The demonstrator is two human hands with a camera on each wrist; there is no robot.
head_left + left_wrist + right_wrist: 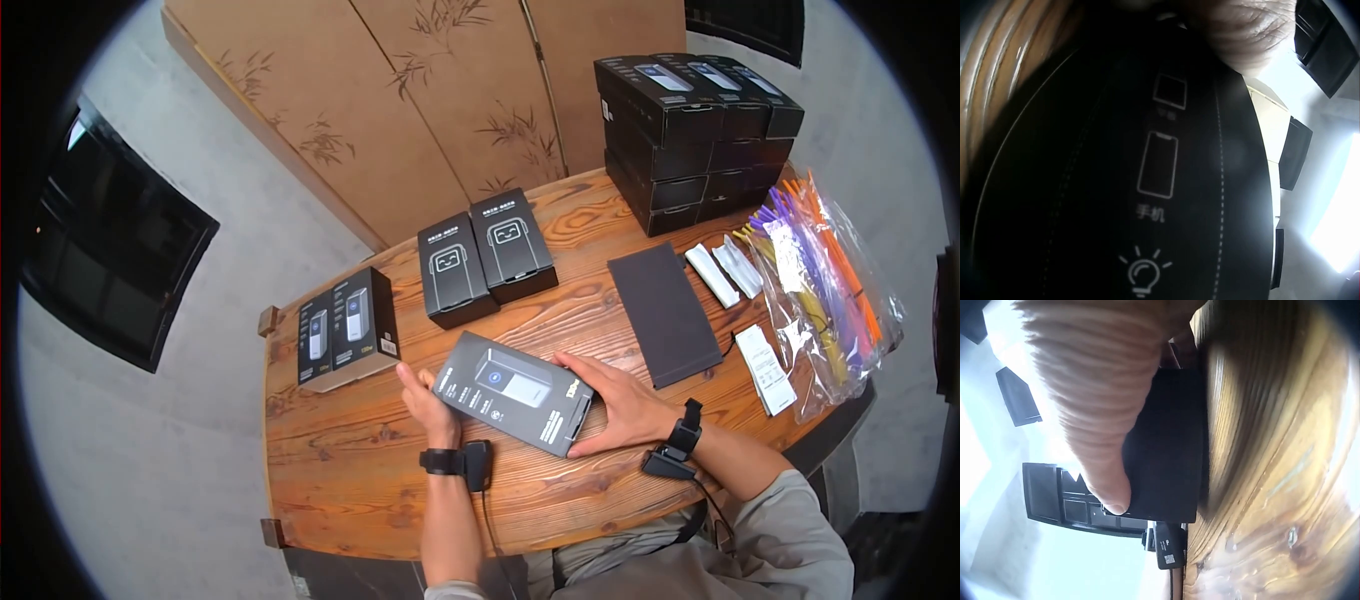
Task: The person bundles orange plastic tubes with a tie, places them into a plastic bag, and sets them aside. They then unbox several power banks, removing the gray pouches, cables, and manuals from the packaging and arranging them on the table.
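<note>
A black product box (512, 392) with a silver device printed on its face is tilted between both hands, over the middle of the table. My left hand (430, 408) holds its left end, thumb pointing up and fingers curled at the edge. Around the right end my right hand (632, 405) is spread, gripping it with thumb and fingers. In the left wrist view, the box's dark side (1159, 165) shows phone and bulb icons. The right wrist view has the thumb (1107, 481) lying along the box's black end (1166, 450), close over the wood.
Two similar boxes (348, 325) stand left; two smiley-marked boxes (487, 255) lie behind. A tall stack of black boxes (700, 140) is at back right. A flat dark sheet (665, 310), white packets (712, 275), a printed white slip (765, 370) and bagged colourful strips (825, 290) lie right.
</note>
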